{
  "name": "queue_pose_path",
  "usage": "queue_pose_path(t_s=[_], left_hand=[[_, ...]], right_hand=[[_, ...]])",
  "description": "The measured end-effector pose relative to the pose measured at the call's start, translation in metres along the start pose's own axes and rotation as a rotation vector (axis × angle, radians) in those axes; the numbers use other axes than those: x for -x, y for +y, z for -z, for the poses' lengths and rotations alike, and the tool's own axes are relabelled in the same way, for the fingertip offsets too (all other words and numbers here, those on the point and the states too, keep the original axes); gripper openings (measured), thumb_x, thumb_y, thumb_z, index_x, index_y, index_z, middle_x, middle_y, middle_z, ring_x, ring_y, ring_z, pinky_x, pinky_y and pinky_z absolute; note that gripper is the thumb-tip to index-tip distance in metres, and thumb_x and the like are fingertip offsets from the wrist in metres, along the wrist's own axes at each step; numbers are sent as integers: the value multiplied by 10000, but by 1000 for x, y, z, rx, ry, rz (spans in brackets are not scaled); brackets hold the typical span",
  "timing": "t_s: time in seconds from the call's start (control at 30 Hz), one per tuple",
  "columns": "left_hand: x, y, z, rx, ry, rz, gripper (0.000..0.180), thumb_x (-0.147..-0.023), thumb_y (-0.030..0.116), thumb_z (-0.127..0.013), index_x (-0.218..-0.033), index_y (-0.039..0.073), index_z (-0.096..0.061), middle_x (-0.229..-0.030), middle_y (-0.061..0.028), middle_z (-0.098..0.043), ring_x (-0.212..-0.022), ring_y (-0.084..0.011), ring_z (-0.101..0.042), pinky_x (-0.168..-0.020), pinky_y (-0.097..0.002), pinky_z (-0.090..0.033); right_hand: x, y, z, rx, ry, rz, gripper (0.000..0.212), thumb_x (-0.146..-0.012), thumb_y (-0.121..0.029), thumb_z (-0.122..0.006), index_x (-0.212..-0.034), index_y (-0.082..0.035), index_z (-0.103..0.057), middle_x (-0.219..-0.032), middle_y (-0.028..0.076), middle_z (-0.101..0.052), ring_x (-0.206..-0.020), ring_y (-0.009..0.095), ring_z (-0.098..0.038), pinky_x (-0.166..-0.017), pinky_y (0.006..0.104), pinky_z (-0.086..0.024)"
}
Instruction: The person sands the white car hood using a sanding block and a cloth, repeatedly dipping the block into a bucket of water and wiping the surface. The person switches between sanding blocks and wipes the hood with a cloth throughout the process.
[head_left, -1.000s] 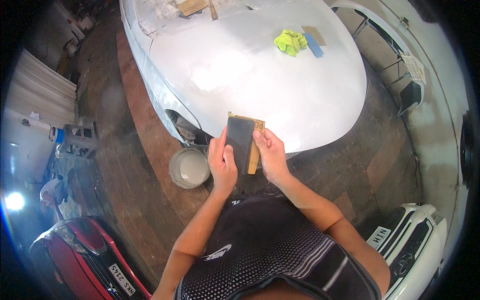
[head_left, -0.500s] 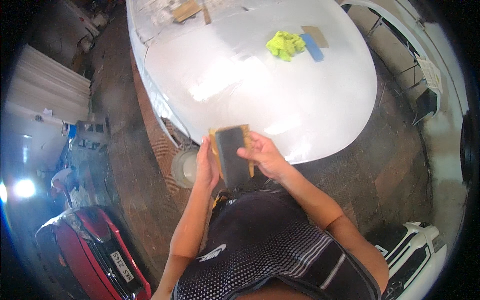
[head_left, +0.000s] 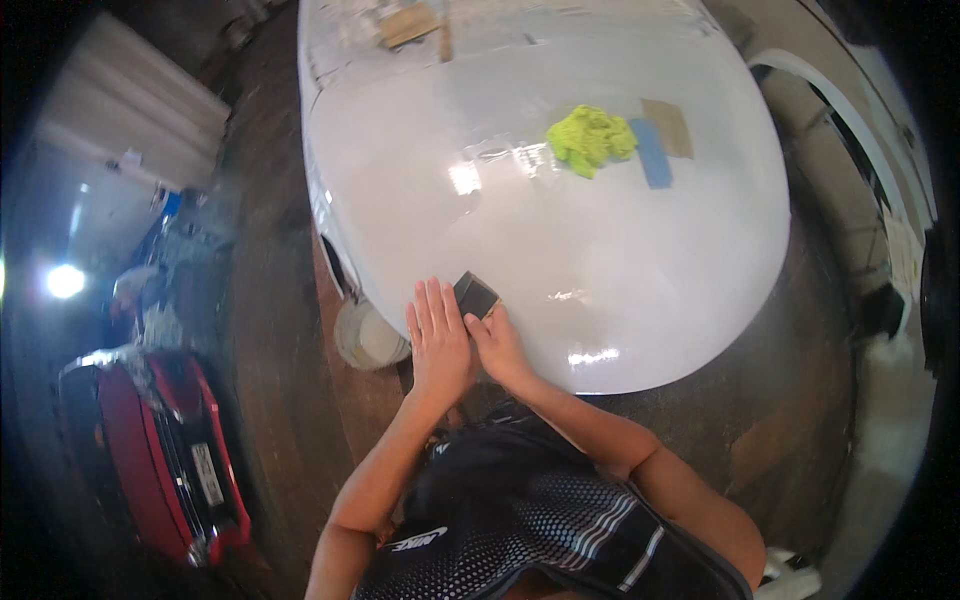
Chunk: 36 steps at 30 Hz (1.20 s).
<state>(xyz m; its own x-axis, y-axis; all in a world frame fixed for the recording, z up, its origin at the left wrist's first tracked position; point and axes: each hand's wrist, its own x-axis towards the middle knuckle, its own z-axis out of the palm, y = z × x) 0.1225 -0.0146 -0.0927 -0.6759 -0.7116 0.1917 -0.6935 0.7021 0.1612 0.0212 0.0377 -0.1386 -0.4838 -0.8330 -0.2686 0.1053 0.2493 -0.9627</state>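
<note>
My right hand (head_left: 499, 346) grips a dark sanding block (head_left: 472, 294), its thumb along the near side. A thin brownish edge of sandpaper shows at the block's right corner. The block is on the near-left part of a glossy white car hood (head_left: 640, 270). Just left of the block, my left hand (head_left: 437, 335) lies flat with fingers stretched forward, touching or very near the block's side. The block's underside is hidden.
A crumpled yellow-green cloth (head_left: 590, 140), a blue strip (head_left: 652, 153) and brown sandpaper (head_left: 668, 128) lie on the hood. A bucket (head_left: 372, 335) stands below its left edge. A red car part (head_left: 150, 450) is at left, a white bumper (head_left: 850, 120) at right.
The block has gone from upright between both hands near my body down onto the hood. My left hand has flattened beside it. The view has shifted.
</note>
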Motion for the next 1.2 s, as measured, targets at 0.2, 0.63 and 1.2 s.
queue_pose_path(t_s=[0.2, 0.63, 1.2], left_hand=[[28, -30, -11, 237, 172, 283, 850, -775, 171, -836, -1478, -41, -406, -1466, -291, -416, -1364, -472, -416, -1098, -575, -367], [99, -105, -10, 858, 122, 560, 636, -1060, 270, -580, -1594, 21, -342, -1292, -173, -569, -1162, -271, -563, -1004, -407, -448], [-14, -240, -33, 1710, 149, 721, 468, -1110, 327, -459, -1446, 3, -487, -1041, -65, -643, -810, -153, -657, -746, -295, -563]], right_hand=[[-49, -14, 32, 340, -146, 186, 573, -1016, -408, -620, -1391, 11, -512, -1264, 244, -641, -1199, 371, -603, -1063, 467, -407], [-306, -80, 177, 1402, 606, 262, 962, -760, -852, -625, -1500, -244, -531, -1634, 156, -331, -1522, 455, -223, -1086, 774, -256], [-249, -41, 27, 1305, 630, 439, 705, -719, -654, -800, -1287, -262, -655, -1559, 191, -420, -1431, 479, -357, -1041, 705, -324]])
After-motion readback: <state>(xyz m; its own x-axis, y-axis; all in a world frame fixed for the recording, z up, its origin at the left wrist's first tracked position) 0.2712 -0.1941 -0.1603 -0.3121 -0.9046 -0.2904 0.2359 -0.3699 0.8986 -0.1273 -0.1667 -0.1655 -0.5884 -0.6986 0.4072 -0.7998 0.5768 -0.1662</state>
